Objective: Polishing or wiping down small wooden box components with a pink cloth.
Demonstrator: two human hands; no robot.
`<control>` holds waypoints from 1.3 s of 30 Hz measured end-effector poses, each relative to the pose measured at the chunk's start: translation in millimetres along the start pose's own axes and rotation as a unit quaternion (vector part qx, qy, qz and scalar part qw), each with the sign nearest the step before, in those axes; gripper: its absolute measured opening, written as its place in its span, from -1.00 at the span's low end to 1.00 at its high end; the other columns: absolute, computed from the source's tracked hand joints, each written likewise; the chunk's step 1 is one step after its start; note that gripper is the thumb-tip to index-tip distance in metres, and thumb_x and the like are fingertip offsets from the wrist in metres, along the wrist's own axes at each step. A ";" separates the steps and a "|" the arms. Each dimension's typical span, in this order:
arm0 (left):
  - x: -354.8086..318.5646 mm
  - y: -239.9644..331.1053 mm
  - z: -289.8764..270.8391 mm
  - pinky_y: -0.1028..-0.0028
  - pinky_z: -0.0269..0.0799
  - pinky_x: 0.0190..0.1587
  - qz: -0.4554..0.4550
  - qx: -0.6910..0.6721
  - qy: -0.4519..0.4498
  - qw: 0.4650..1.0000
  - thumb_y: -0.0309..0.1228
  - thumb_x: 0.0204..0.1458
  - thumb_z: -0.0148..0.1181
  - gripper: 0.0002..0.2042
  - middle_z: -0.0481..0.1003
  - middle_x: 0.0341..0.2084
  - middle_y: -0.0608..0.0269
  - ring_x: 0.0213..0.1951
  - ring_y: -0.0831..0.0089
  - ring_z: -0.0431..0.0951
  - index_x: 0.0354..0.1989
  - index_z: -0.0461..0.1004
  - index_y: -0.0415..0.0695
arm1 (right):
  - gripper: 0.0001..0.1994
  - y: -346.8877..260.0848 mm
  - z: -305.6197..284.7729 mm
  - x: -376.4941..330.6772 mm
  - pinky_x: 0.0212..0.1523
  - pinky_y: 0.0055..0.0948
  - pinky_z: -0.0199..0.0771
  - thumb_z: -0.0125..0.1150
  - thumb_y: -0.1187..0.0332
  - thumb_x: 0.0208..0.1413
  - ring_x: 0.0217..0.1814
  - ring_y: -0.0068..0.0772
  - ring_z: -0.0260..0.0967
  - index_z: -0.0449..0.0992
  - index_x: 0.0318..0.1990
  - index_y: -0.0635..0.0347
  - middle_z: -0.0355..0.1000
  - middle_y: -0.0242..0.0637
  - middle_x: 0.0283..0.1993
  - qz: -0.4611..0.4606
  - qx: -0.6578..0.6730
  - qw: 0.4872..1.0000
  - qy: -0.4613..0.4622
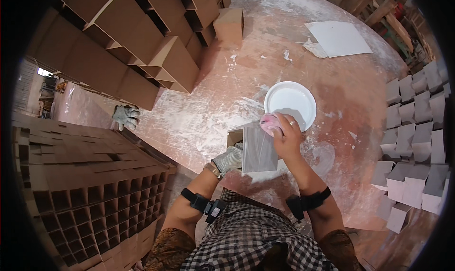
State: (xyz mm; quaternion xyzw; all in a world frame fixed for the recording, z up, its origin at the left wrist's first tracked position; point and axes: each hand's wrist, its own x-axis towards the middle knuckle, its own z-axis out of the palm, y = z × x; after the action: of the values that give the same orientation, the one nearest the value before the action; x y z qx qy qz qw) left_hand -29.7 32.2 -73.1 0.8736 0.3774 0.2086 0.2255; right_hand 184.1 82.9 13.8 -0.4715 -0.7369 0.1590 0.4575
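In front of me a small open cardboard box (259, 150) lies on its side, its upper face coated in wet, streaky grey-white. My left hand (228, 160), in a grey knit glove, grips the box from the left; its fingertips are hidden at the box's open end. A wadded pink cloth (270, 123) is bunched in my bare right hand (289, 138), pressed at the upper right corner of the coated face. Just beyond that hand is a round white dish (284, 95) with a raised rim.
Brown cardboard boxes (173, 58) are stacked at the far left. Cardboard with rows of square cells (95, 195) stands near left. A loose grey glove (126, 116) lies at the table's left edge. A white sheet (341, 39) lies far right; coated boxes (421, 140) line the right.
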 end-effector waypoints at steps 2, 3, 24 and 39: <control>0.7 0.9 1.4 0.28 0.46 -0.31 -0.010 -0.001 -0.017 1.000 -0.31 -0.09 0.08 -0.69 0.51 -0.37 0.02 -0.33 0.15 0.51 -0.17 0.50 -0.16 | -0.63 -9.3 1.7 3.5 -0.26 -0.18 0.34 0.06 0.50 -0.16 -0.25 -0.03 0.37 0.49 -0.09 0.15 0.45 -0.11 -0.21 -0.053 0.003 0.998 -0.016; -1.7 1.1 3.4 0.28 0.45 -0.30 -0.017 -0.002 -0.021 1.000 -0.31 -0.09 0.08 -0.69 0.51 -0.37 0.02 -0.33 0.15 0.51 -0.17 0.50 -0.16 | -0.58 -15.1 -0.6 -7.2 -0.31 -0.19 0.32 0.08 0.51 -0.21 -0.29 -0.11 0.39 0.50 -0.08 0.10 0.45 -0.16 -0.21 -0.102 0.067 0.989 -0.084; 25.7 33.5 -25.6 0.25 0.41 -0.10 -0.098 -0.141 -0.045 0.984 -0.31 -0.06 0.09 -0.69 0.49 -0.23 -0.03 -0.16 0.12 0.48 -0.15 0.47 -0.21 | -0.60 -23.7 -11.8 -20.2 -0.26 -0.21 0.38 0.03 0.57 -0.18 -0.22 -0.07 0.41 0.48 -0.08 0.21 0.46 -0.10 -0.21 -0.058 0.092 0.991 -0.078; 21.3 25.9 -16.3 0.29 0.40 -0.08 -0.111 -0.020 -0.142 0.984 -0.30 -0.05 0.10 -0.66 0.48 -0.18 -0.03 -0.11 0.11 0.46 -0.10 0.45 -0.19 | -0.59 -52.3 -22.1 -34.0 -0.26 -0.27 0.38 -0.01 0.64 -0.24 -0.32 -0.12 0.40 0.46 -0.12 0.27 0.43 -0.09 -0.22 -0.158 0.140 0.971 -0.113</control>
State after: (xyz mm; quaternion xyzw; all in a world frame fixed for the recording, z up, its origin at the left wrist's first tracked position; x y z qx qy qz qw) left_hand -10.5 36.2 -41.4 0.8424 0.4317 0.0642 0.3160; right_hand 178.2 23.6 42.5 -0.2591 -0.8195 0.2387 0.4519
